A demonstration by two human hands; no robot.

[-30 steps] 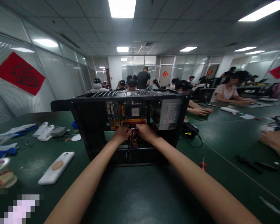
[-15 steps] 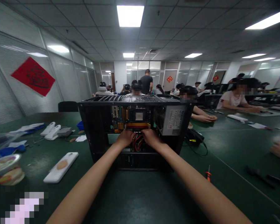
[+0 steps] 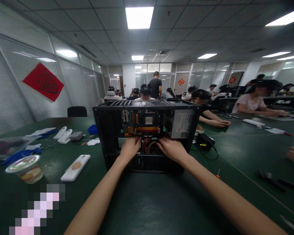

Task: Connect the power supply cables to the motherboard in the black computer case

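Observation:
A black desktop computer case [image 3: 147, 164] lies on the green table with its open side facing me. Inside, the motherboard [image 3: 127, 118] shows, with red and yellow memory slots [image 3: 149, 130] along its lower part. My left hand [image 3: 129, 147] reaches in below the left end of these slots, fingers loosely bent and a little apart, with nothing visible in them. On the other side of a bundle of coloured cables [image 3: 149, 145], my right hand [image 3: 171, 148] has its fingers apart beside the cables, under the power supply [image 3: 182, 124]. Some fingertips are hidden.
At left are a white phone-shaped object [image 3: 75, 168], a lidded plastic cup [image 3: 26, 168], plastic bags [image 3: 9, 147] and a blue tray [image 3: 92, 129]. To the right lie a black adapter [image 3: 204, 142] and a screwdriver [image 3: 218, 176]. Several people sit at tables beyond.
My hands have moved apart and slightly down from the memory slots, the right one further right. The view has turned a little left, so the scene sits further right.

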